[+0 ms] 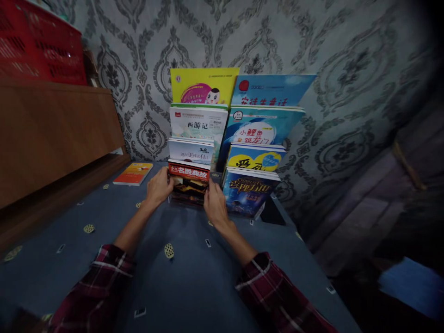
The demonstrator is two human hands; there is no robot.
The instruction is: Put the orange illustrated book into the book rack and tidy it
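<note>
Two columns of upright books stand against the wall, stepped from tall at the back to short in front. At the front of the left column is a book with a red title band. My left hand is closed on its left edge, and my right hand grips its right edge. Behind it rise a pale book, a white book and a yellow book. The right column holds a dark blue book, a yellow-and-blue one, a teal one and a blue one.
An orange-and-white book lies flat left of my hands. The surface has a dark blue patterned cover. At the left stands a wooden cabinet with a red plastic basket on top. Patterned wallpaper backs the books.
</note>
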